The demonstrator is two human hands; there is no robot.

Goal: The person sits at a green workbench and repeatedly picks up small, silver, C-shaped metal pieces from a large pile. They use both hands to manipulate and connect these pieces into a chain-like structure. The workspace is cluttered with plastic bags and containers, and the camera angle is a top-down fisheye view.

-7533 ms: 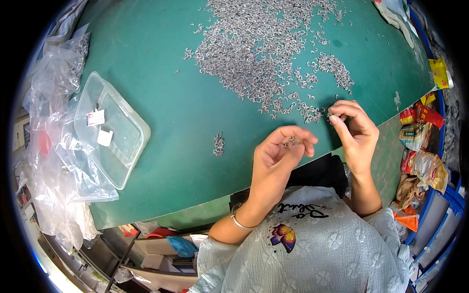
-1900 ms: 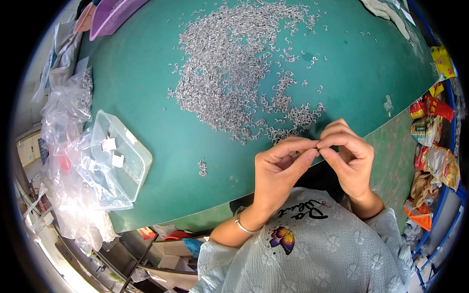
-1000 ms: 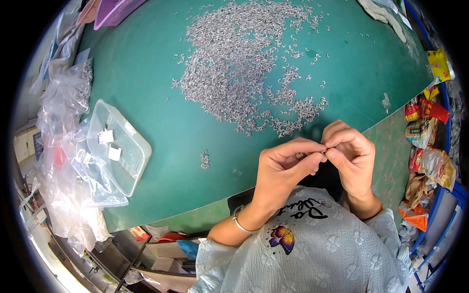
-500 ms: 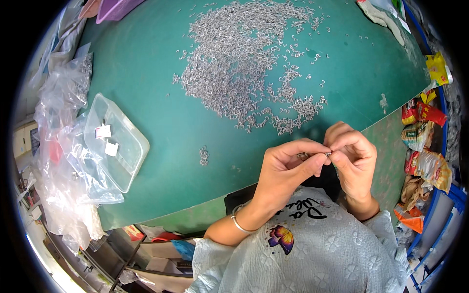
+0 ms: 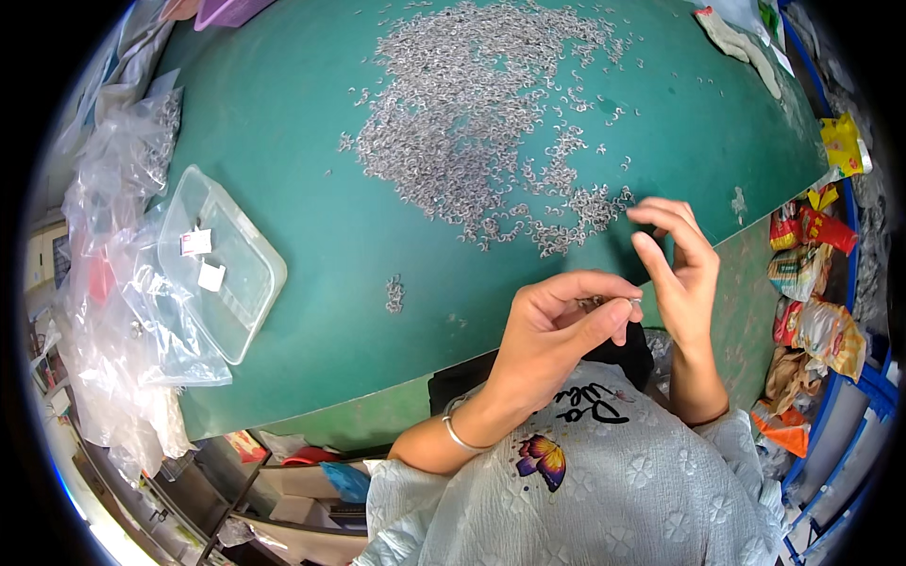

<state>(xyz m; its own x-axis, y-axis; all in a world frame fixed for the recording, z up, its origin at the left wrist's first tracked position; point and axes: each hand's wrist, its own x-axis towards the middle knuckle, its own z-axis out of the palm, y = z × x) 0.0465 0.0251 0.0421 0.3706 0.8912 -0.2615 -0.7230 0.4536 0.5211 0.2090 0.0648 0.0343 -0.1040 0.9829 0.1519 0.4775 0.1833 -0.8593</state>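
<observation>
My left hand (image 5: 566, 319) pinches small silver hook-shaped metal pieces (image 5: 635, 301) between thumb and forefinger; more of them show inside its curled fingers, partly hidden. Just to the right, my right hand (image 5: 681, 259) is raised with thumb and fingers apart and nothing visible between them. Its fingertips are close to the near right edge of a wide, loose pile of the same curved metal pieces (image 5: 453, 123) on the green table (image 5: 311, 264). A small separate cluster of pieces (image 5: 394, 294) lies on the table to the left of my left hand.
A clear plastic box (image 5: 226, 269) holding two white slips stands at the left, beside crumpled clear plastic bags (image 5: 113, 245). A purple bin (image 5: 226, 11) is at the far left edge. At the far right lies a whitish glove (image 5: 741, 47). Colourful packets (image 5: 826, 330) line the right side.
My right hand has come away from my left fingertips, opening and moving up toward the pile. My left hand keeps its pinch in nearly the same place.
</observation>
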